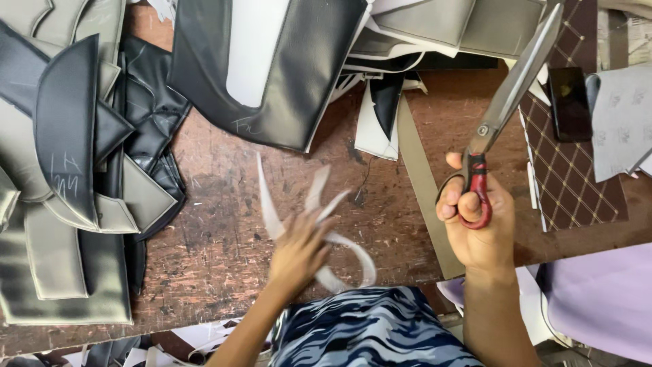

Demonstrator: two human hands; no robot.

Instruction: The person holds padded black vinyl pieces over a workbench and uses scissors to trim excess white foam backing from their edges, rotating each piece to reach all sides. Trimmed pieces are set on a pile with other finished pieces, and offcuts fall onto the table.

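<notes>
Right hand (479,224) grips red-handled steel scissors (506,102), blades closed; left hand (299,251) clutches blurred pale trimmed strips (319,204), best gathered clear off the desk (224,197).

worn brown wooden table (224,177) | scratched, stained top | even, soft light | paper-littered floor (197,336) below

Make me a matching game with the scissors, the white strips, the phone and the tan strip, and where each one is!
Things:
1. scissors
2. white strips
3. phone
4. tan strip

Places:
A. lying flat on the wooden table, between the two hands
B. in the left hand
C. on the brown diamond-pattern sheet
D. held up in the right hand, blades shut

Pairs: 1-D, 2-B, 3-C, 4-A
</notes>
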